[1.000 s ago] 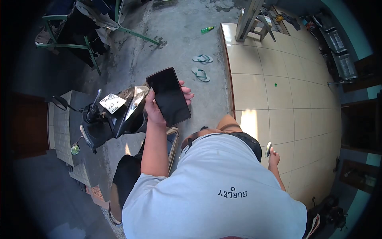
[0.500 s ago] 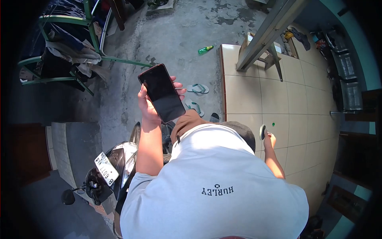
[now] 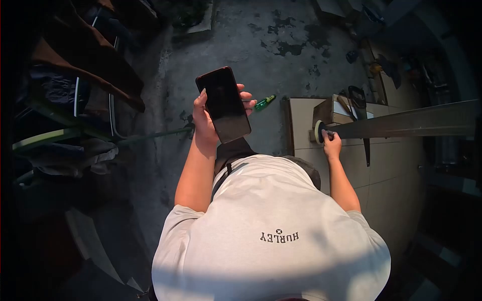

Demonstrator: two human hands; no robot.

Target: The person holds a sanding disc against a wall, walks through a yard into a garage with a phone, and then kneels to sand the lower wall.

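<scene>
A black smartphone (image 3: 228,106) with a reddish edge lies tilted in my left hand (image 3: 205,123); the thumb is on its near side and the fingertips show past the far side. My right hand (image 3: 331,144) grips a round object (image 3: 319,131) with a pale rim and a dark face, held edge-on; what it is I cannot make out. That hand is near the end of a metal post (image 3: 411,122) and a wooden box (image 3: 331,111). Beyond the fingertips of my left hand, a green bottle (image 3: 265,103) lies on the concrete floor.
A saw (image 3: 357,95) with a dark handle rests by the box on the tiled ledge (image 3: 303,111). On the left are a green metal frame (image 3: 47,139), hanging dark cloth and a brown cloth (image 3: 88,52). Potted greenery shows at the top.
The view has moved forward and darkened; the motorbike and sandals are out of sight. Bottle and box appear nearer. My right hand is higher, my left slightly higher and further right.
</scene>
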